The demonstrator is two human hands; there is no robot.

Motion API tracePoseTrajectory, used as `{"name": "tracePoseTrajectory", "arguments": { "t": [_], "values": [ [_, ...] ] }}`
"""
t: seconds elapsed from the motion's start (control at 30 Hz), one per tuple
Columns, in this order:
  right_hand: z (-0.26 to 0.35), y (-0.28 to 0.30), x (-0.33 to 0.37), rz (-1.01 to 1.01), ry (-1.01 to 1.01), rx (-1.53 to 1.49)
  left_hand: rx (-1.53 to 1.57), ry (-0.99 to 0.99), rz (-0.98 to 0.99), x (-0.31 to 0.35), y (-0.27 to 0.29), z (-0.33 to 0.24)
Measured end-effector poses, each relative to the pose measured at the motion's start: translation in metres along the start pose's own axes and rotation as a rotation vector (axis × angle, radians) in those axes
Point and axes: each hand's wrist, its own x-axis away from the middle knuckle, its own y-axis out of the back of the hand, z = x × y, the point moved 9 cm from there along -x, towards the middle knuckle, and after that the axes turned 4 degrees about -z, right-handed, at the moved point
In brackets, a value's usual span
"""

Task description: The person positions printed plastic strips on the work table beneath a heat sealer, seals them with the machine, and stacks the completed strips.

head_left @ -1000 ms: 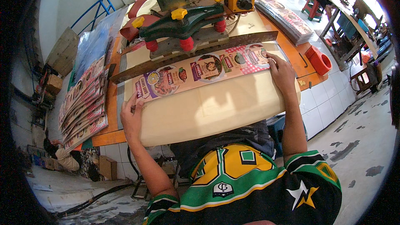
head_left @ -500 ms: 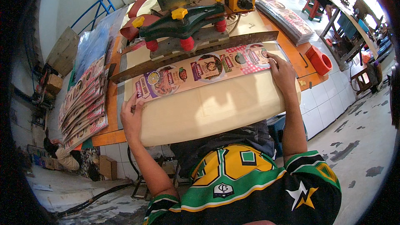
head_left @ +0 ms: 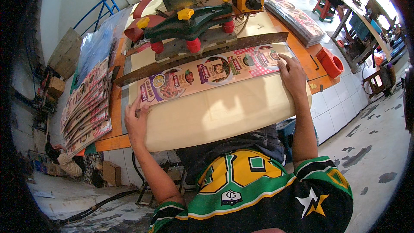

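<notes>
A wide cream sheet (head_left: 220, 108) with a colourful printed strip (head_left: 207, 72) along its far side lies in front of me, its near edge curving down over the table's front. My left hand (head_left: 137, 123) grips its left edge, thumb and fingers closed at the corner of the printed strip. At the strip's right end, my right hand (head_left: 292, 75) holds the other edge, its fingers bent and partly hidden. Just beyond the strip runs a long metal bar (head_left: 254, 43), below a sealing press (head_left: 189, 23) with yellow knobs and red feet.
Printed sheets lie in a fanned pile (head_left: 88, 105) at the left, beside clear plastic (head_left: 97, 41). Another printed stack (head_left: 297, 21) lies far right, near a red tape-roll-like ring (head_left: 331, 62) and a black hex key (head_left: 315, 61). Two people sit farther off.
</notes>
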Motion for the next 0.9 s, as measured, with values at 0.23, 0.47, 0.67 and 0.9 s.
{"name": "tracePoseTrajectory", "arguments": {
  "t": [0.23, 0.47, 0.67, 0.9],
  "values": [
    [0.027, 0.011, 0.003, -0.136, 0.331, -0.022, -0.177, -0.2, -0.12, -0.001, 0.003, -0.009],
    [0.034, -0.003, 0.007, 0.086, 0.236, -0.125, -0.113, -0.252, 0.014, 0.004, -0.013, -0.014],
    [0.019, -0.017, 0.003, 0.09, 0.28, -0.067, -0.278, -0.349, 0.084, 0.001, -0.021, -0.021],
    [0.031, -0.017, 0.005, 0.185, 0.277, 0.023, -0.154, -0.25, 0.135, 0.003, -0.023, -0.019]
  ]
}}
